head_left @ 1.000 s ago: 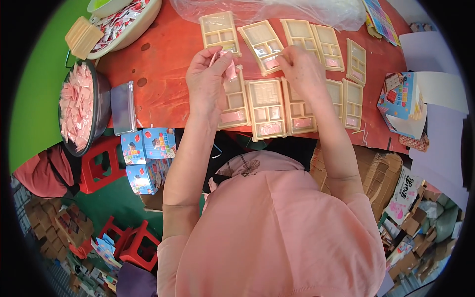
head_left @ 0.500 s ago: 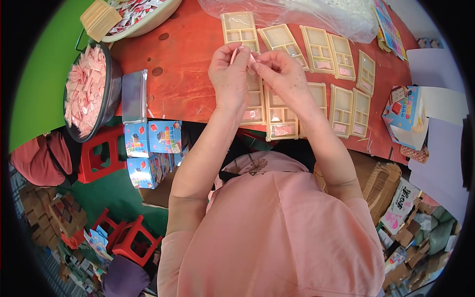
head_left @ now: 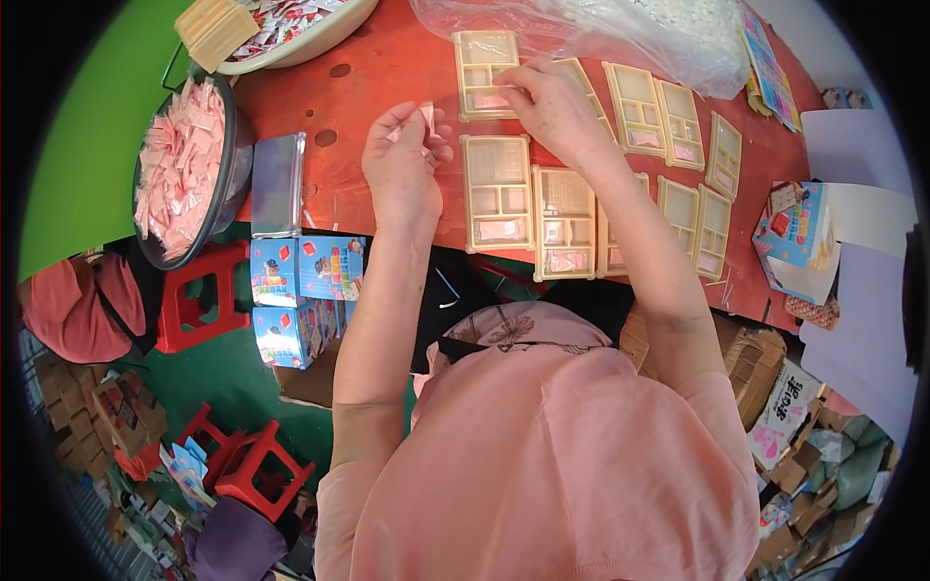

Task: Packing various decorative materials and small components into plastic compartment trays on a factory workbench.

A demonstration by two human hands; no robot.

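- Pink packets [head_left: 427,118] in the head view show in the left hand [head_left: 402,179], its fingers curled around them above the bench [head_left: 329,194].
- Right hand [head_left: 554,102] over the near right part of the top-left tray [head_left: 487,48]; its fingers are drawn narrow, and I cannot tell whether they pinch anything.
- One pink packet [head_left: 486,101] lies in that tray's lower compartment, just beside the right fingers.
- Nearer the person, another cream tray [head_left: 498,165] holds a pink packet in its lowest compartment; more such trays stand in rows rightward.
- Left side: a dark tub [head_left: 239,140] heaped with pink packets, near a cream basin [head_left: 325,44] of red-and-white packets.
- Clear plastic bag [head_left: 581,44] at the far edge, behind the trays.
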